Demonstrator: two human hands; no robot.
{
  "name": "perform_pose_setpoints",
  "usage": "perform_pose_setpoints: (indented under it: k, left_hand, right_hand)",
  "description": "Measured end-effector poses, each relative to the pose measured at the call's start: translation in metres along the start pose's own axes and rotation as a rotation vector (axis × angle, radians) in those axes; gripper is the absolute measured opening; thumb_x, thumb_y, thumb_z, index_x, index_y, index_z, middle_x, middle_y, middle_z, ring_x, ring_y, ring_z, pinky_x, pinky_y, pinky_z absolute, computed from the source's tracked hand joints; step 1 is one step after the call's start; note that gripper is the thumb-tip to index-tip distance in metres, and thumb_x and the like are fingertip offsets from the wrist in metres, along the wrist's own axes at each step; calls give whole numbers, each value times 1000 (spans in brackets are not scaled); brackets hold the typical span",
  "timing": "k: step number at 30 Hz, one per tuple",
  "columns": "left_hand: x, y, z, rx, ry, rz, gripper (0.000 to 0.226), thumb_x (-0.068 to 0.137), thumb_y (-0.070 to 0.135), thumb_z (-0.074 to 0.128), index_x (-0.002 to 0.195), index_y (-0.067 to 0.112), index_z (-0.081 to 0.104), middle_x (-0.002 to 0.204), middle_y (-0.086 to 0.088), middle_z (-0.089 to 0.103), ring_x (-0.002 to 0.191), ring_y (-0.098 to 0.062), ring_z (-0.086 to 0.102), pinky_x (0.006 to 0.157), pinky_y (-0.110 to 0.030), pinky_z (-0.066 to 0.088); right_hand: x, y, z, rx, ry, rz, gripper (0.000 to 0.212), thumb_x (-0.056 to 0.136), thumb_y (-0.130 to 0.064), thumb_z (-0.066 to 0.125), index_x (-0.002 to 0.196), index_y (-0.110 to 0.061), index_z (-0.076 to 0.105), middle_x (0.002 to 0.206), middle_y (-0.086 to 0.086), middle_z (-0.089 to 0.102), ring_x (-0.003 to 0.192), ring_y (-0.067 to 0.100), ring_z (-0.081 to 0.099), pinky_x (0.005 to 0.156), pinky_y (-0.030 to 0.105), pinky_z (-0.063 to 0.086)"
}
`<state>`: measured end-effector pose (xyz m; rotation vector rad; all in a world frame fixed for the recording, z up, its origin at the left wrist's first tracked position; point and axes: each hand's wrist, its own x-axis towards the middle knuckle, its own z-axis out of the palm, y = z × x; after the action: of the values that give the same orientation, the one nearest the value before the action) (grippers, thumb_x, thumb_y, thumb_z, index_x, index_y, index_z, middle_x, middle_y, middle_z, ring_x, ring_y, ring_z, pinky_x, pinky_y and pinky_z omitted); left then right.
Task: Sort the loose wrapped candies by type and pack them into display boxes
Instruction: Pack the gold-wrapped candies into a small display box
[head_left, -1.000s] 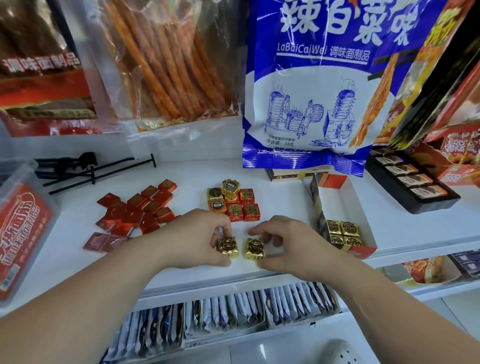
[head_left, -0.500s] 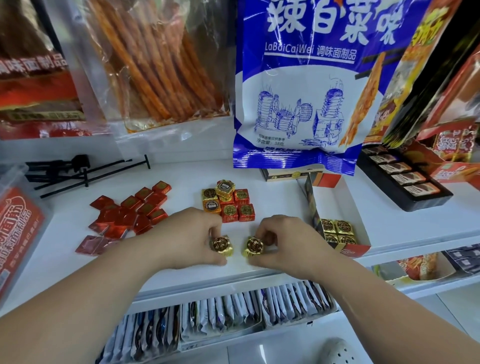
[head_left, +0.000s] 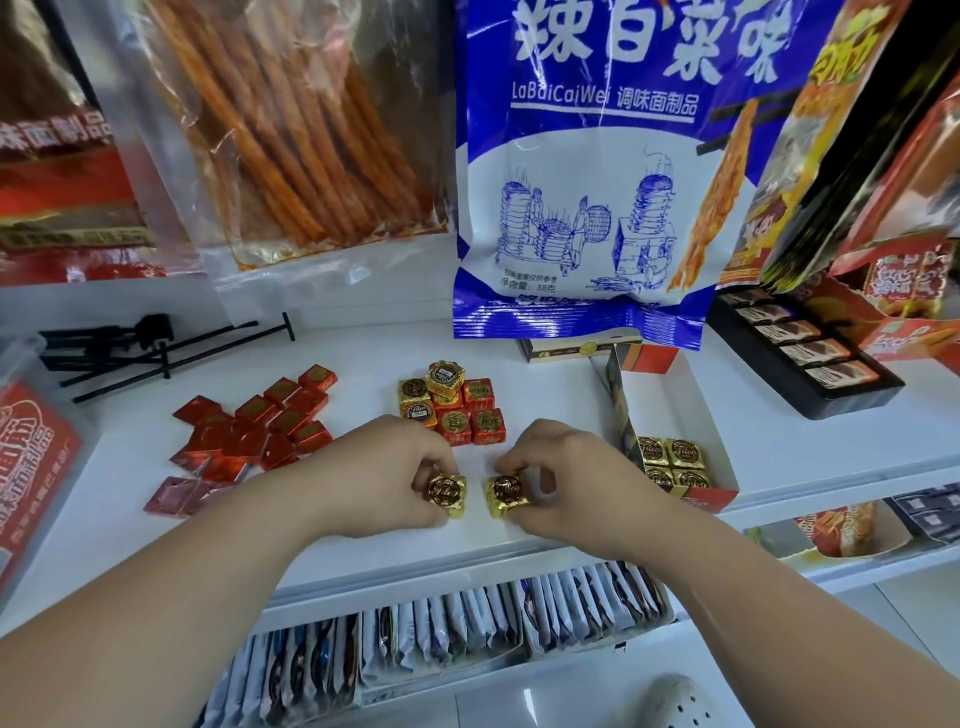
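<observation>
You pinch one gold candy (head_left: 445, 492) in your left hand (head_left: 384, 475) and another gold candy (head_left: 506, 493) in your right hand (head_left: 574, 475), side by side. Red and gold cubes (head_left: 453, 406) sit bunched behind them. Flat red candies (head_left: 260, 431) lie heaped on the left, and four gold ones (head_left: 672, 462) fill the front end of the display box (head_left: 670, 400).

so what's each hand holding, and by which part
The left hand pinches the left gold candy by its sides; the right hand pinches the right gold candy likewise.

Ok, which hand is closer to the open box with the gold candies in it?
Right. The right hand sits just left of the box, pinching a gold candy; the left hand is further left.
</observation>
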<state>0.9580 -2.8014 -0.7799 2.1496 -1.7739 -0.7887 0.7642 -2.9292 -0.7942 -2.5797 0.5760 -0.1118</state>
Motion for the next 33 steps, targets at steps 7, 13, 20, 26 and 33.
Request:
perform_pose_setpoints:
  k: [7, 13, 20, 26, 33]
  left_hand:
    - [11, 18, -9, 50, 56, 25, 35, 70, 49, 81, 101, 35, 72, 94, 15, 54, 81, -1, 52, 68, -17, 42]
    - [34, 71, -10, -164, 266, 26, 20, 72, 43, 82, 87, 44, 70, 89, 11, 63, 80, -3, 58, 76, -29, 52]
    - [59, 120, 18, -356, 456, -61, 26, 69, 36, 86, 88, 41, 71, 84, 13, 63, 77, -3, 58, 61, -21, 43]
    - [121, 148, 34, -270, 453, -108, 40, 67, 35, 87, 104, 36, 72, 91, 12, 55, 75, 0, 48, 56, -20, 35]
    - [158, 156, 30, 81, 180, -148, 34, 63, 36, 86, 95, 33, 76, 97, 8, 62, 86, -14, 57, 60, -25, 43]
  right_hand:
    - [-13, 1, -32, -66, 133, -7, 37, 79, -39, 76, 114, -32, 68, 103, -20, 51, 72, 3, 56, 68, 19, 44]
    - [-42, 40, -87, -67, 487, 145, 34, 79, -34, 79, 110, -27, 70, 89, -21, 50, 69, 1, 53, 62, 12, 35]
    - [-69, 108, -90, 48, 617, 381, 32, 80, -34, 79, 109, -25, 70, 101, -13, 59, 68, 2, 57, 66, 9, 38]
    - [-73, 109, -78, 109, 589, 338, 31, 81, -36, 78, 109, -27, 69, 101, -13, 59, 71, 3, 57, 68, 14, 43]
    - [-67, 110, -75, 60, 574, 383, 33, 82, -36, 75, 113, -27, 67, 111, -6, 54, 88, 14, 59, 77, 35, 52]
